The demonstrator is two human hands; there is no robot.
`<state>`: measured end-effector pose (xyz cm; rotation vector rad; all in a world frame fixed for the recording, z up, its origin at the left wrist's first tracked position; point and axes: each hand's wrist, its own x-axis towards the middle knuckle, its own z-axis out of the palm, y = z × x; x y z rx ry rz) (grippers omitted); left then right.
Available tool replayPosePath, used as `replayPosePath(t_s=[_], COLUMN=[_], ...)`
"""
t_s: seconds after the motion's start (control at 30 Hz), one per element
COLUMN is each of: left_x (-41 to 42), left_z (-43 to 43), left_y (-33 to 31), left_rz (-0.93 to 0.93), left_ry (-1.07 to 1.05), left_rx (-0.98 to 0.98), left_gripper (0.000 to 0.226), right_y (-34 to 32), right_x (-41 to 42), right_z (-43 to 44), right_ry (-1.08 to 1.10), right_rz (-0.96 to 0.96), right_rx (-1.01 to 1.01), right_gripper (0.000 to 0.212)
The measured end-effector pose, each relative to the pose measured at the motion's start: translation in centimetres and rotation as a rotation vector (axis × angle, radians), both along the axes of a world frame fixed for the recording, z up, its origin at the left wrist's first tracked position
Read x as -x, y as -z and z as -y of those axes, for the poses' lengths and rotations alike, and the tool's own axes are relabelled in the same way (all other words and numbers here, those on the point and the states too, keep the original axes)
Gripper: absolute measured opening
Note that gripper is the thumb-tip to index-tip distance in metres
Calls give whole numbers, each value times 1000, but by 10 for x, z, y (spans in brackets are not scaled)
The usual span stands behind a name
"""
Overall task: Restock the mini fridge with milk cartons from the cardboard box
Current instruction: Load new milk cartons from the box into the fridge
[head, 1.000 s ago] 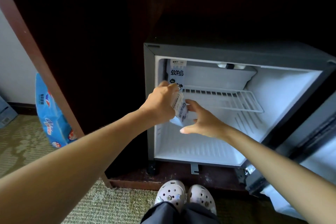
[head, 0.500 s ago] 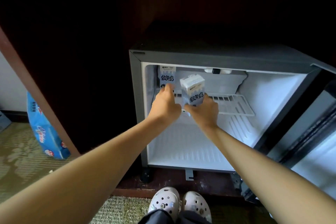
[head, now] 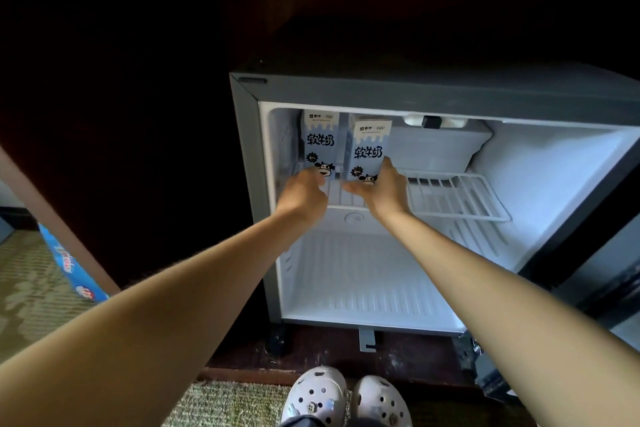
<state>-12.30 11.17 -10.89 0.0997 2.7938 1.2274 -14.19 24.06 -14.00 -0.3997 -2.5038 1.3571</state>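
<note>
Head-worn view, downward into mini fridge [head: 415,90]

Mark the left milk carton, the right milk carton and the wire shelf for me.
left milk carton [head: 320,140]: head view, front face, on the printed characters.
right milk carton [head: 367,152]: head view, front face, on the printed characters.
wire shelf [head: 459,191]: head view, bare bars at its right.
</note>
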Motion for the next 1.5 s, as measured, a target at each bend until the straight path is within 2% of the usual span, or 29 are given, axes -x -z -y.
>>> replayPosePath(t_s=[0.1, 0.37, 0.6, 0.87, 0.97, 1.07, 1.17, 1.33, 1.5], left_x=[3, 11, 15, 0, -18, -42, -72, -143, -236], left_z=[-2, -10, -8, -5, 1, 13, 36, 113, 203], left_y=[3, 12, 24, 14, 5, -4, -13, -23, -24], left_rz=[-11, -42, -87, -71, -72, -55, -63, -116, -104], left_ry=[-1, 21, 11, 49, 72, 74, -22, -133, -318], left_rx=[19, 66, 54, -25, -30, -30, -25, -8, 126], left_gripper=[56, 60, 66, 67, 68, 65, 54, 37, 32], right_y=[2, 4, 7, 5, 1, -4, -17, -49, -62], right_x=[3, 16, 20, 4, -19, -50, -88, -161, -233], right_z=[0, 4, 8, 11, 18, 32, 59, 128, 207], right_ry=[-36, -52, -56, -20, 29, 48, 8, -124, -392], right_rz=[14, 88, 113, 123, 101, 29, -23, -42, 104], right_rx=[-45, -178, -293, -311, -281, -254, -200, -64, -75], right_gripper=[49, 41, 45, 49, 48, 37, 27, 29, 25])
